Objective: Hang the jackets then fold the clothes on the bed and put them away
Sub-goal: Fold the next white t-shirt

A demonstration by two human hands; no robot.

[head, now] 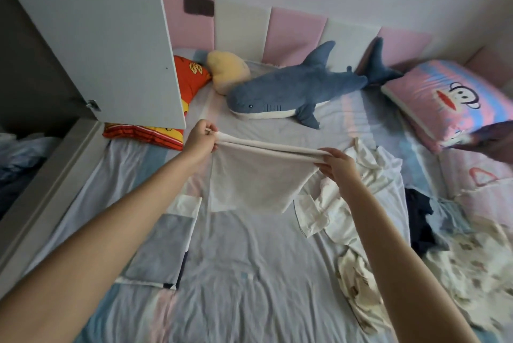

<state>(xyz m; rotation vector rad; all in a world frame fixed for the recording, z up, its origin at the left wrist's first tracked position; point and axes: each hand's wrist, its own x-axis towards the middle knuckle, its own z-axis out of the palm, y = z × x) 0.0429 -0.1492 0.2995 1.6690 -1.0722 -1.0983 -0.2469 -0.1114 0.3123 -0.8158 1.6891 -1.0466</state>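
A cream-white garment [255, 179] hangs stretched above the bed [238, 259] between both my hands. My left hand [200, 139] pinches its upper left corner and my right hand [339, 163] grips its upper right corner. The cloth droops down to the sheet below. To the right lies a crumpled pile of white clothes [358, 190], with a dark navy garment [420, 220] beyond it and a patterned cream piece [358, 281] nearer me.
An open grey wardrobe door [105, 37] juts over the bed's left side. A blue plush shark [294, 93], a yellow plush [227, 72] and a red cushion [191, 79] lie at the headboard. A pink pillow [449, 101] sits at the right.
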